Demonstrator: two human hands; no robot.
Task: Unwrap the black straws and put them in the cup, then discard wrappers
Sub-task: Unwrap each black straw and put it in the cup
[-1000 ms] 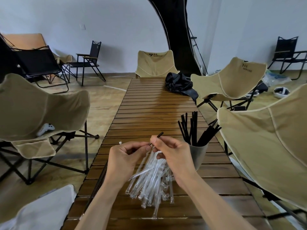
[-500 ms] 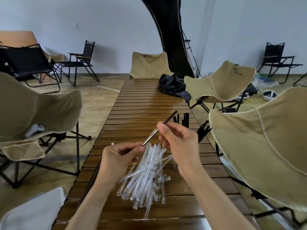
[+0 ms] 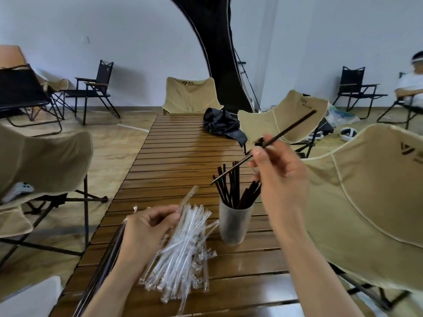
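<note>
A bare indoor hall is serving as a camping-style lounge or staging room. Tan folding camp chairs (image 3: 190, 94) are ringing a long slatted wooden table (image 3: 183, 156), black folding chairs (image 3: 96, 92) are lining plain white walls (image 3: 114, 30), and a dark tent-like canopy edge (image 3: 219, 53) is arching overhead. A person (image 3: 409, 88) is sitting at the far right, and wood-look flooring (image 3: 109, 152) is running throughout.

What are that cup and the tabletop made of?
The cup looks like frosted, translucent plastic: the dark straws show dimly through its wall. The table looks like varnished wooden slats, brown with grain and a soft sheen.
</note>
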